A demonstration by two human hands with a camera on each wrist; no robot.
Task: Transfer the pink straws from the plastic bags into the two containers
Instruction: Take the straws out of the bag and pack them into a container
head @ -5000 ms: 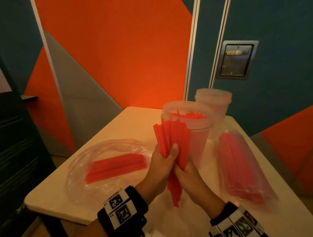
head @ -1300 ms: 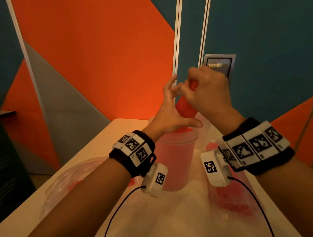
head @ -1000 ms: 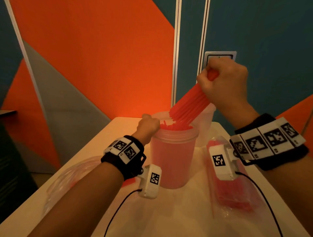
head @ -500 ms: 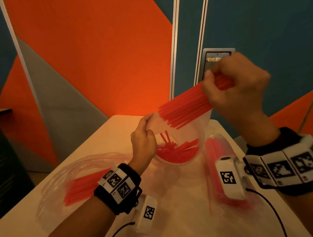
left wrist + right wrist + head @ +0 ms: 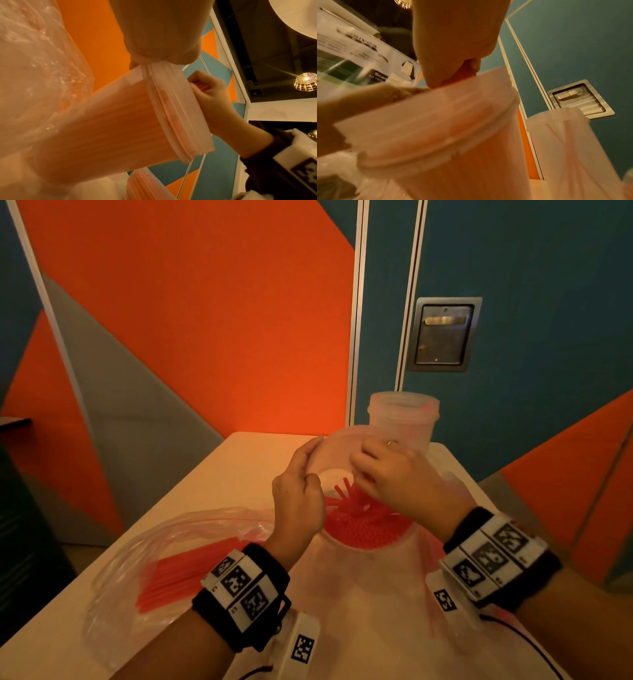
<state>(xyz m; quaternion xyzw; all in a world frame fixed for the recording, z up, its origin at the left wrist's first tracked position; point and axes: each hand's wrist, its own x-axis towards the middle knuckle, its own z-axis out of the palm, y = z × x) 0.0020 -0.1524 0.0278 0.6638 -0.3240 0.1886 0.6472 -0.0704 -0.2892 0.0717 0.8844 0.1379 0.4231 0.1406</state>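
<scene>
The near clear container (image 5: 342,446) is tipped toward me, and my left hand (image 5: 308,470) grips its rim. Pink straws (image 5: 359,518) fill its mouth. My right hand (image 5: 370,474) is down at that opening, fingers curled round a bunch of straws that pokes out below them. In the left wrist view, the right hand (image 5: 212,92) pinches the straw ends at the container's rim (image 5: 176,115). A second clear container (image 5: 404,419) stands upright behind, with a few straws in it. One bag of straws (image 5: 178,573) lies at my left, and another bag (image 5: 455,491) lies under my right wrist.
The pale table (image 5: 239,460) ends close to the orange and teal wall panels. A metal wall plate (image 5: 443,335) sits above the far container. Cables run from both wrist cameras across the table's near side.
My right hand came down from above with the straw bundle and brought it into the near container. The left hand keeps hold of the rim, with the container tipped toward me.
</scene>
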